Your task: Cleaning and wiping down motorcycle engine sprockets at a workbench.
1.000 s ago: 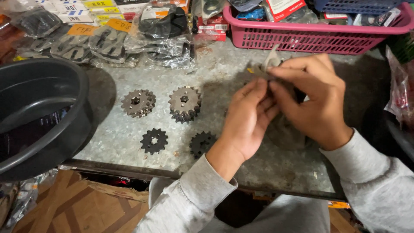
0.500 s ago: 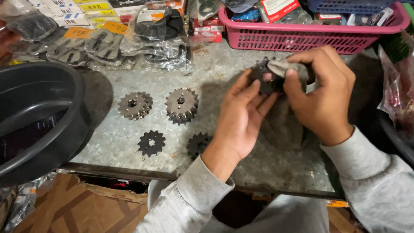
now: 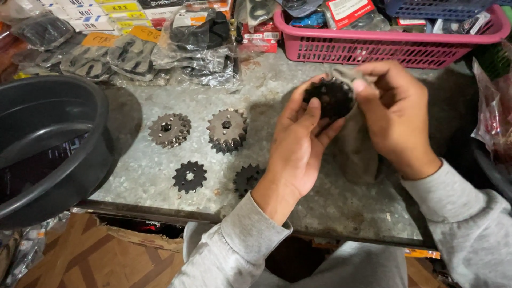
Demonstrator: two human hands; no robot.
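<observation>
1. Pink plastic basket (image 3: 384,50) sits at the back of the metal table (image 3: 330,213). It is full of small packets, and a blue basket (image 3: 437,6) rests on top of them.
2. One big black tub (image 3: 48,144) stands at the left edge of the table. What is in it is too dark to tell.
3. One dark gear wheel (image 3: 330,97) is up in the air, above the table and in front of the pink basket.
4. The left hand (image 3: 298,144) is half open. Its thumb and fingers pinch the lower edge of the dark gear wheel.
5. The right hand (image 3: 394,114) is curled. It presses a grey cloth (image 3: 358,144) onto the top of the wheel, and the rest of the cloth hangs down between the two hands.
6. Four more gear wheels lie flat on the table, left of the hands.
7. Two are rusty grey: one rusty wheel (image 3: 169,129) at the far left, and a thick rusty wheel (image 3: 227,129) just beside it.
8. Two are black: a small black wheel (image 3: 189,176) nearer the front edge, and another black wheel (image 3: 246,178) partly hidden by the left wrist.
9. Clear plastic bags (image 3: 133,53) with dark parts inside lie in a heap at the back left.
</observation>
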